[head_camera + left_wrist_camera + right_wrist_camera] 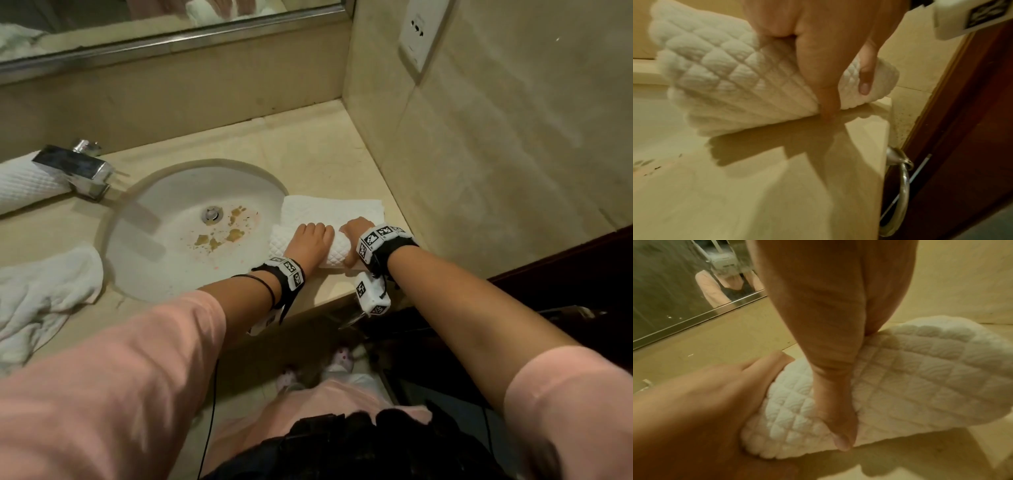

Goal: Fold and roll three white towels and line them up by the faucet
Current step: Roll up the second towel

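A white quilted towel (332, 209) lies on the counter to the right of the sink, its near part wound into a roll (725, 78). My left hand (310, 238) and right hand (356, 231) sit side by side on the roll, fingers curled over its top and thumbs on its near side. The right thumb (836, 410) presses the roll (910, 386) beside my left hand (715, 394). A finished rolled towel (27, 185) lies behind the faucet (78, 168) at far left. A crumpled white towel (44, 291) lies at the left of the sink.
The sink basin (161, 240) holds yellow-brown stains round the drain. A tiled wall with a socket (416, 34) rises close on the right, and a mirror (137, 31) hangs behind. The counter's front edge (329, 291) is just under my wrists, with a metal towel ring (900, 186) below it.
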`<state>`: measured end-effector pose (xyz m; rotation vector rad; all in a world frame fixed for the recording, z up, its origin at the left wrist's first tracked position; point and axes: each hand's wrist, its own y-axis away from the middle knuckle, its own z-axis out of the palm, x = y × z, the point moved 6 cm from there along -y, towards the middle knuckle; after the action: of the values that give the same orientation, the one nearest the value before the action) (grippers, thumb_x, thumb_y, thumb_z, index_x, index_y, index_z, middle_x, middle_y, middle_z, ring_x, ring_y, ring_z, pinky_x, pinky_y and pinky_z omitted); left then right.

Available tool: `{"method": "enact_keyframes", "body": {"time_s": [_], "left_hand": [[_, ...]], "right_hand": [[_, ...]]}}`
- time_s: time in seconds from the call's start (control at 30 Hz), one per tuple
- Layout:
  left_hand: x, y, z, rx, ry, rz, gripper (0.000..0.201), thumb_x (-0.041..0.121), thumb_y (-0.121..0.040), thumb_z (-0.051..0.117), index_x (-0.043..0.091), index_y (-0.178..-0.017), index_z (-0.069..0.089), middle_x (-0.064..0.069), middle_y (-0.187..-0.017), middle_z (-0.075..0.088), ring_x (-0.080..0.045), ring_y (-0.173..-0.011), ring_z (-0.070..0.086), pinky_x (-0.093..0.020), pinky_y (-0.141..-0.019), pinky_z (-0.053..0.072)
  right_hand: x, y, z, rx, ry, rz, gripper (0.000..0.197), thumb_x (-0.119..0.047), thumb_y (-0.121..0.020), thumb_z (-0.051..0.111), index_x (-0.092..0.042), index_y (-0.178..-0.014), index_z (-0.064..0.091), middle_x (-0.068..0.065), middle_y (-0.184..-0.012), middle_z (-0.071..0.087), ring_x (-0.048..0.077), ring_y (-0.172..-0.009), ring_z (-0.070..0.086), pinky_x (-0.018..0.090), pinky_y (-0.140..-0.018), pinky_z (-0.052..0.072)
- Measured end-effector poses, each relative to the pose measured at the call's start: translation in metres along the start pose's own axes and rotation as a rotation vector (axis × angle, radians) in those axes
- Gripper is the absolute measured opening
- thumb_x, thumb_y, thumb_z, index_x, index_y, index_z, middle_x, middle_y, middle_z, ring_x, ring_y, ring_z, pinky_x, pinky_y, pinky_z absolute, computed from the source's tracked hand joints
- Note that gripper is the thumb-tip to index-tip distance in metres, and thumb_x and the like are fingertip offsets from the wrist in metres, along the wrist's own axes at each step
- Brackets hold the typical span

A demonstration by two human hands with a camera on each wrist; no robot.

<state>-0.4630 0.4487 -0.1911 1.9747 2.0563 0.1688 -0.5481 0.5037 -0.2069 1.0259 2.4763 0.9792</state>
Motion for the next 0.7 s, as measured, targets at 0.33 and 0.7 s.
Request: {"method": "enact_keyframes", "body": {"time_s": [0.33, 0.7], "left_hand": [[-0.012, -0.025, 0.002, -0.161, 0.104, 0.058, 0.085, 0.042, -0.064, 0.082, 0.01, -0.128, 0.036, -0.01, -0.126, 0.049, -0.028, -0.116, 0.048, -0.038, -0.097, 0.039], [-0.026, -0.042, -0.002, -0.191, 0.241, 0.101, 0.088, 0.049, -0.057, 0.084, 0.011, -0.122, 0.04, -0.01, -0.119, 0.055, -0.028, -0.106, 0.054, -0.04, -0.089, 0.047]], "right_hand": [[-0.008, 0.038, 0.021, 0.478, 0.108, 0.001, 0.085, -0.043, -0.066, 0.079, -0.01, -0.131, 0.035, 0.008, -0.127, 0.044, 0.025, -0.114, 0.043, 0.036, -0.099, 0.034], [-0.005, 0.024, 0.013, 0.515, 0.064, 0.035, 0.087, -0.053, -0.063, 0.08, -0.015, -0.13, 0.037, 0.005, -0.125, 0.049, 0.026, -0.115, 0.046, 0.04, -0.1, 0.032]]}}
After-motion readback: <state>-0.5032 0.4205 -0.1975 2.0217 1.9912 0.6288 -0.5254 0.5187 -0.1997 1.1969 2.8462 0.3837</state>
